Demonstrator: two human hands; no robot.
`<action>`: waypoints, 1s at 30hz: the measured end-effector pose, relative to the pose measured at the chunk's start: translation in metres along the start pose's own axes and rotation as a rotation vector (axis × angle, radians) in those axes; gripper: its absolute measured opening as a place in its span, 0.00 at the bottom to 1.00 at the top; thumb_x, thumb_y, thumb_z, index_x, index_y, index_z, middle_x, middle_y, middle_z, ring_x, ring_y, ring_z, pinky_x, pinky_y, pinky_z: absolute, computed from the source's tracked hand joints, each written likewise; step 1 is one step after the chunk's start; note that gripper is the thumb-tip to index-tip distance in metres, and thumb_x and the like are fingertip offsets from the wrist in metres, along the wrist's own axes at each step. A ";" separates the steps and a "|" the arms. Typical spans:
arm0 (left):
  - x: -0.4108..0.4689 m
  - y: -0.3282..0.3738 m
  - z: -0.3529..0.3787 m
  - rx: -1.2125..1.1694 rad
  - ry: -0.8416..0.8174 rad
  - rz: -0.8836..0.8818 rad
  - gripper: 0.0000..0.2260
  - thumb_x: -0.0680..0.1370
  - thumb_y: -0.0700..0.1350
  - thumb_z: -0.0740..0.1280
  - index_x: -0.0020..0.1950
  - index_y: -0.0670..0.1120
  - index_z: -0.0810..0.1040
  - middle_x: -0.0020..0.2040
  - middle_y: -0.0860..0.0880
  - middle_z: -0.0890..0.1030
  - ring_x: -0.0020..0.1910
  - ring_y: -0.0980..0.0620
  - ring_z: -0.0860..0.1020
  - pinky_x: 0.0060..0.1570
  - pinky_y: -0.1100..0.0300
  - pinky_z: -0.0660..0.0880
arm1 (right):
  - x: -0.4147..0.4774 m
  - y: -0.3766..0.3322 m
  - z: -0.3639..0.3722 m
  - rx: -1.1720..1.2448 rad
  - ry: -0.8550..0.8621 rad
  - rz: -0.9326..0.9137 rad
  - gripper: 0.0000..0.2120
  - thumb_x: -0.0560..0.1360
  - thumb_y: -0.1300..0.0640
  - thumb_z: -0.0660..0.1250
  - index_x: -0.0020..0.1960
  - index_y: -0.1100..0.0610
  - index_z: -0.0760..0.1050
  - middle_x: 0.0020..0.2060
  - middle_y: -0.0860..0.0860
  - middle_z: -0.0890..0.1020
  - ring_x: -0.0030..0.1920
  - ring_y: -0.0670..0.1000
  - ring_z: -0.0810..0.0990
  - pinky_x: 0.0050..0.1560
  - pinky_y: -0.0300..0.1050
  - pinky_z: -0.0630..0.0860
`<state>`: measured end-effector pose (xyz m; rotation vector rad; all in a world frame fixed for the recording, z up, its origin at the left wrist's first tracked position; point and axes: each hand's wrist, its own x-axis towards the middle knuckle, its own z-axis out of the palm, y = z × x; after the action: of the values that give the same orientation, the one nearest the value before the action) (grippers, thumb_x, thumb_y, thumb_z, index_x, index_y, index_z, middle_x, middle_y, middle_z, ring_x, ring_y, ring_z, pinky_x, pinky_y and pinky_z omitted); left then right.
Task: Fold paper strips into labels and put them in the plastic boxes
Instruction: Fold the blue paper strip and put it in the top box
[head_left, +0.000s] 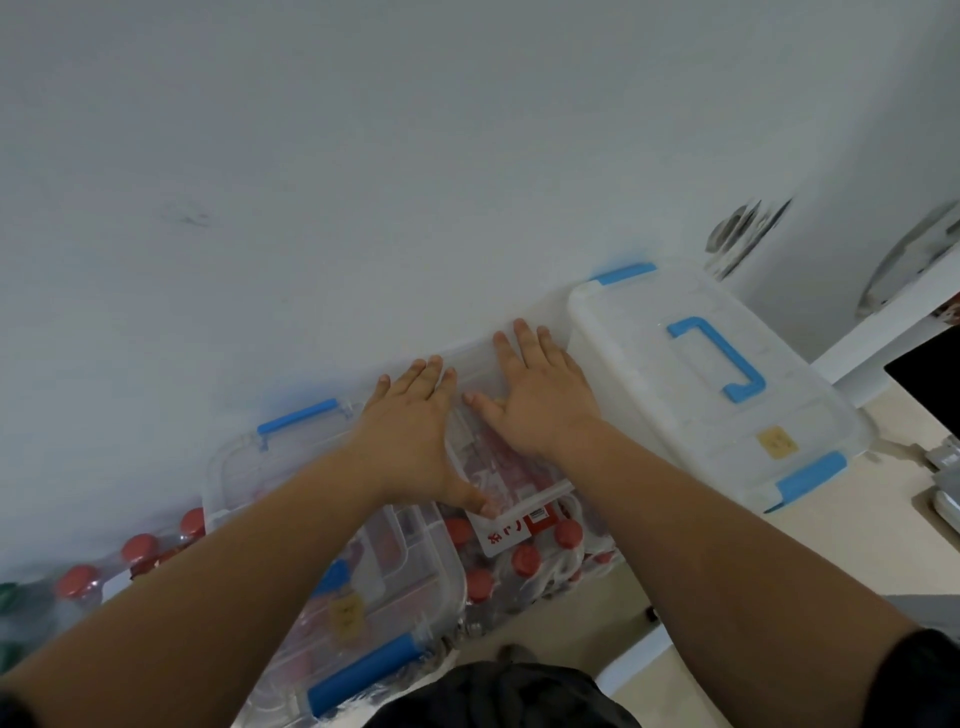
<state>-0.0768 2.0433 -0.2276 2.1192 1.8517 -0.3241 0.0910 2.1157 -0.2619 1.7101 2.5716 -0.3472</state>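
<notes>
Left hand (415, 431) and right hand (535, 395) lie flat-fingered on a clear box (469, 415), near a blurred red-lettered label (501, 535).

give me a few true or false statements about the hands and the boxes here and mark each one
1. The left hand and the right hand lie flat on the clear box in the middle. True.
2. The white box on the right has a red handle. False: its handle is blue.
3. The bottles below the boxes have red caps. True.
4. The left hand pinches a paper strip. False: its fingers lie straight and no strip shows in it.
</notes>
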 end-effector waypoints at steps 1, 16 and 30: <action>-0.001 0.000 0.000 0.004 -0.001 0.000 0.68 0.54 0.82 0.62 0.80 0.47 0.36 0.81 0.47 0.36 0.80 0.49 0.37 0.78 0.44 0.40 | -0.001 0.000 0.001 -0.017 -0.001 -0.009 0.43 0.77 0.27 0.42 0.82 0.51 0.38 0.82 0.53 0.39 0.82 0.56 0.38 0.81 0.57 0.44; -0.067 -0.040 -0.003 -0.157 0.335 -0.127 0.48 0.69 0.75 0.62 0.81 0.53 0.49 0.82 0.52 0.51 0.80 0.50 0.49 0.79 0.49 0.47 | -0.035 -0.046 -0.042 0.175 0.116 -0.211 0.36 0.77 0.30 0.46 0.78 0.48 0.63 0.81 0.53 0.59 0.80 0.57 0.55 0.79 0.59 0.56; -0.236 -0.220 0.078 -0.380 0.511 -0.435 0.38 0.67 0.70 0.60 0.70 0.50 0.75 0.70 0.48 0.76 0.70 0.47 0.71 0.70 0.53 0.65 | -0.077 -0.313 -0.014 0.031 -0.004 -0.557 0.30 0.79 0.35 0.59 0.76 0.48 0.65 0.79 0.52 0.63 0.78 0.55 0.59 0.75 0.56 0.62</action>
<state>-0.3250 1.8229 -0.2317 1.6233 2.4154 0.4937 -0.1633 1.9329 -0.1846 0.9597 3.0096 -0.3999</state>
